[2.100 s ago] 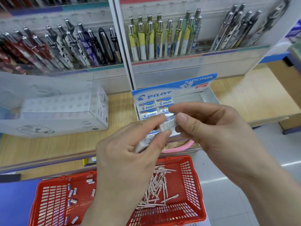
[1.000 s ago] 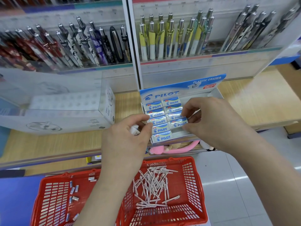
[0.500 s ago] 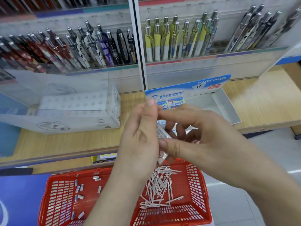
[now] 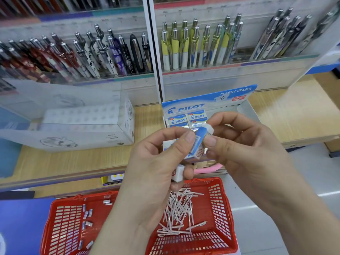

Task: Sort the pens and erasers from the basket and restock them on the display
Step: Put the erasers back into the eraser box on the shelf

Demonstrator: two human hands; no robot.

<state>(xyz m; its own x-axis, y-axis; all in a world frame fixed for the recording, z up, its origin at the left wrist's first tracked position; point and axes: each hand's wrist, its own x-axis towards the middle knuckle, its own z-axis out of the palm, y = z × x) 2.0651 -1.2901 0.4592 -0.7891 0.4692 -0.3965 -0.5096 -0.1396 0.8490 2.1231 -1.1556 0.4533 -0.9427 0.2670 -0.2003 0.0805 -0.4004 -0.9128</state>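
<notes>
While my right hand (image 4: pixel 244 150) pinches the blue-sleeved eraser (image 4: pixel 199 139) and my left hand (image 4: pixel 156 162) grips spare erasers (image 4: pixel 178 174) just below it, I would turn it label-up, then seat it squarely in the display box (image 4: pixel 246 110) just beyond my fingertips.

Above the red basket (image 4: pixel 219 205), the left hand (image 4: pixel 156 162) and right hand (image 4: pixel 244 150) together pinch a blue-sleeved eraser (image 4: pixel 199 142). White pens (image 4: pixel 176 212) lie inside the basket; the Pilot box (image 4: pixel 207 100) stands beyond it.
</notes>
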